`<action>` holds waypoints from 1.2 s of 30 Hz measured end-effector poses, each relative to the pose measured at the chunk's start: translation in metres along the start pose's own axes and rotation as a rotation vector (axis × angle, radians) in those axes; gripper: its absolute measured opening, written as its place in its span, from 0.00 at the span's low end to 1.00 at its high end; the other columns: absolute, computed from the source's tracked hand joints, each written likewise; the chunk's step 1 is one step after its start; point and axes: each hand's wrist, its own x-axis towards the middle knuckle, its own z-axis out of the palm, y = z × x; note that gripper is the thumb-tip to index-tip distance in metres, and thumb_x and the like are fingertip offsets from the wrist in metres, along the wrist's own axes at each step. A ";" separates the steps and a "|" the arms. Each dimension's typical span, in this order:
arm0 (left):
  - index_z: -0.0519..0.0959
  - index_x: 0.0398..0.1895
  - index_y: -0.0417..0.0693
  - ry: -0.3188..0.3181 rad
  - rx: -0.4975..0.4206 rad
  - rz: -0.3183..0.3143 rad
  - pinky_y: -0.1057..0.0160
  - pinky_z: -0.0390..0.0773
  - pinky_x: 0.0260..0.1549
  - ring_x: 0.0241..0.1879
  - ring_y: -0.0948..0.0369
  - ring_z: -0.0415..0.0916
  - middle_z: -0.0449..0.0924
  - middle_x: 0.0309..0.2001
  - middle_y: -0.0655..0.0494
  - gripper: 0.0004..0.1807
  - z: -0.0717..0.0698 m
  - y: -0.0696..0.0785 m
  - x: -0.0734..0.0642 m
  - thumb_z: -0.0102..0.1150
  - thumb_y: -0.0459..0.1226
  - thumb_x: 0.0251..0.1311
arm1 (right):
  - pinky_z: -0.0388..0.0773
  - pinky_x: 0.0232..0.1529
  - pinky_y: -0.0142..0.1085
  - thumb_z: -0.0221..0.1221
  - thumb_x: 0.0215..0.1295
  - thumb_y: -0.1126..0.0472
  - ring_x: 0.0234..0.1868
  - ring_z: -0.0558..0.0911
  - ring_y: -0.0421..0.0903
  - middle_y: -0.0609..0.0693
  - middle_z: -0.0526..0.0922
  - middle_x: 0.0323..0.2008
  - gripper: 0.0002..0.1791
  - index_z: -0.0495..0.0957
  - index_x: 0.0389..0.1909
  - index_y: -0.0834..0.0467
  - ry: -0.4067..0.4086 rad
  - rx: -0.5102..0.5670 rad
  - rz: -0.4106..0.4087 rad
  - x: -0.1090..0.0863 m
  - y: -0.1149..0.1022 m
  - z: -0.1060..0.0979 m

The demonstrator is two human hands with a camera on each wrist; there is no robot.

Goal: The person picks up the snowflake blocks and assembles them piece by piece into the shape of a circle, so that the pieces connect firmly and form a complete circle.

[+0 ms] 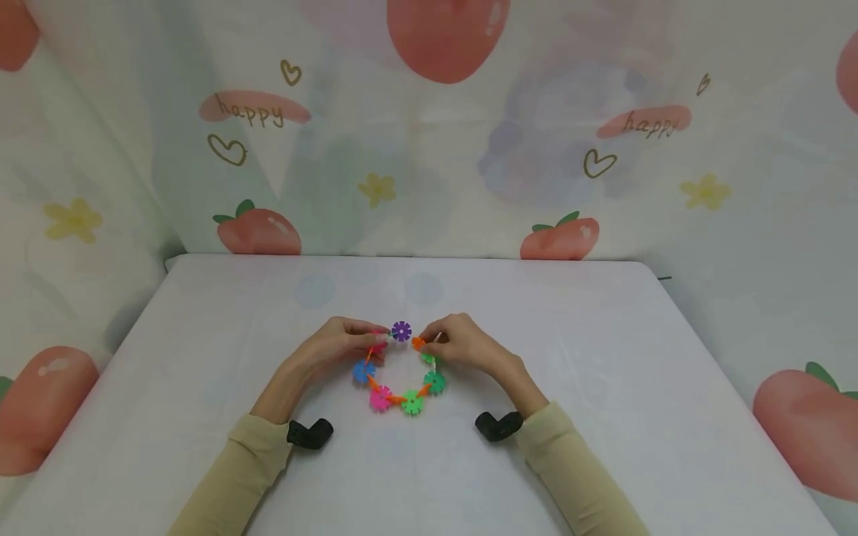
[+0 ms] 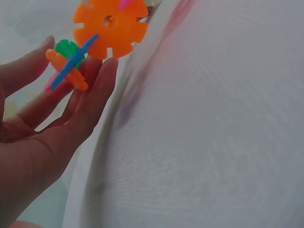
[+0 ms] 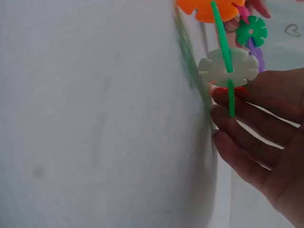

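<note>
A chain of colourful notched plastic snowflake discs (image 1: 380, 398) curves in a near-full loop between both hands. My left hand (image 1: 338, 344) pinches the chain's upper left part, beside a pink disc and a green one. From that end stands a purple disc (image 1: 401, 331), between the two hands. My right hand (image 1: 469, 342) pinches an orange disc (image 1: 418, 343) at the other end, close beside the purple one. Whether these two touch, I cannot tell. In the right wrist view a white disc (image 3: 223, 69) hangs on green ones by the fingers; the left wrist view shows a large orange disc (image 2: 121, 28).
Under the hands lies a white-covered table (image 1: 603, 335). Behind it hangs a printed cloth (image 1: 442, 149) with fruit and hearts. A black curved piece (image 1: 311, 434) sits at the left wrist, another (image 1: 498, 426) at the right.
</note>
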 end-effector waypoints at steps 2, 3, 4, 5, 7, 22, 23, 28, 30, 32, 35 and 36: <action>0.81 0.61 0.38 0.005 0.003 -0.004 0.56 0.81 0.60 0.43 0.54 0.88 0.89 0.45 0.44 0.23 0.001 -0.001 0.000 0.64 0.43 0.69 | 0.81 0.40 0.31 0.64 0.70 0.63 0.37 0.83 0.41 0.52 0.90 0.44 0.12 0.87 0.50 0.62 0.021 -0.014 -0.044 0.000 0.001 0.002; 0.81 0.61 0.38 0.008 0.003 -0.001 0.55 0.81 0.60 0.43 0.54 0.88 0.89 0.45 0.44 0.23 0.002 -0.001 0.000 0.64 0.43 0.69 | 0.81 0.40 0.31 0.64 0.70 0.64 0.37 0.83 0.41 0.52 0.90 0.44 0.12 0.87 0.50 0.61 0.033 -0.019 -0.062 0.000 0.001 0.002; 0.81 0.61 0.38 0.013 0.002 0.004 0.55 0.81 0.60 0.43 0.54 0.88 0.89 0.45 0.44 0.23 0.002 -0.001 0.000 0.64 0.43 0.70 | 0.81 0.41 0.31 0.64 0.70 0.64 0.38 0.83 0.42 0.52 0.90 0.45 0.12 0.87 0.50 0.61 0.044 -0.021 -0.075 0.000 0.001 0.002; 0.81 0.61 0.37 0.017 0.001 0.010 0.55 0.81 0.60 0.43 0.54 0.88 0.89 0.45 0.43 0.23 0.002 -0.001 0.000 0.64 0.42 0.70 | 0.82 0.42 0.32 0.64 0.70 0.64 0.39 0.83 0.43 0.52 0.90 0.45 0.12 0.87 0.51 0.61 0.053 -0.027 -0.087 0.000 0.001 0.003; 0.81 0.61 0.37 0.027 -0.003 0.016 0.55 0.81 0.60 0.43 0.54 0.88 0.89 0.45 0.43 0.23 0.003 -0.001 -0.001 0.63 0.42 0.70 | 0.82 0.44 0.32 0.64 0.70 0.64 0.41 0.84 0.44 0.52 0.90 0.45 0.11 0.88 0.50 0.61 0.067 -0.031 -0.106 0.000 0.001 0.003; 0.82 0.59 0.35 0.039 -0.006 0.046 0.55 0.81 0.59 0.43 0.55 0.89 0.90 0.39 0.47 0.21 0.005 -0.002 0.000 0.62 0.42 0.72 | 0.84 0.46 0.33 0.65 0.69 0.65 0.42 0.86 0.45 0.51 0.91 0.44 0.09 0.89 0.47 0.60 0.138 0.005 -0.154 -0.001 0.002 0.003; 0.82 0.59 0.34 0.034 -0.015 0.051 0.56 0.82 0.58 0.43 0.56 0.89 0.90 0.41 0.46 0.21 0.005 -0.003 0.000 0.62 0.42 0.72 | 0.84 0.45 0.33 0.66 0.69 0.65 0.42 0.87 0.45 0.51 0.91 0.43 0.09 0.89 0.46 0.60 0.154 0.010 -0.157 -0.001 0.002 0.004; 0.79 0.60 0.28 0.021 -0.051 0.088 0.55 0.82 0.56 0.42 0.55 0.90 0.87 0.51 0.37 0.21 0.006 -0.006 0.001 0.59 0.37 0.73 | 0.85 0.44 0.31 0.69 0.66 0.63 0.43 0.89 0.44 0.50 0.92 0.41 0.08 0.91 0.44 0.59 0.204 0.110 -0.128 0.000 0.004 0.007; 0.78 0.61 0.28 0.027 -0.054 0.090 0.55 0.82 0.57 0.41 0.54 0.90 0.85 0.53 0.36 0.20 0.006 -0.006 0.001 0.59 0.36 0.74 | 0.85 0.43 0.31 0.69 0.65 0.63 0.43 0.90 0.44 0.51 0.92 0.41 0.08 0.91 0.43 0.59 0.211 0.175 -0.111 0.001 0.004 0.008; 0.79 0.61 0.28 0.028 -0.060 0.093 0.55 0.81 0.57 0.40 0.53 0.90 0.85 0.53 0.35 0.20 0.006 -0.007 0.001 0.59 0.35 0.73 | 0.85 0.42 0.30 0.70 0.64 0.63 0.42 0.90 0.44 0.51 0.92 0.41 0.08 0.91 0.42 0.59 0.218 0.229 -0.100 0.001 0.005 0.009; 0.79 0.60 0.28 0.028 -0.071 0.088 0.55 0.81 0.58 0.40 0.53 0.90 0.85 0.53 0.36 0.20 0.007 -0.008 0.002 0.59 0.35 0.73 | 0.84 0.40 0.29 0.71 0.63 0.64 0.42 0.90 0.44 0.52 0.92 0.40 0.07 0.91 0.41 0.59 0.230 0.272 -0.085 0.001 0.006 0.010; 0.79 0.60 0.28 0.029 -0.078 0.084 0.55 0.81 0.58 0.40 0.53 0.90 0.85 0.53 0.36 0.19 0.007 -0.008 0.002 0.60 0.35 0.73 | 0.84 0.40 0.29 0.71 0.63 0.64 0.42 0.90 0.44 0.52 0.92 0.40 0.07 0.91 0.41 0.59 0.236 0.275 -0.079 0.001 0.006 0.011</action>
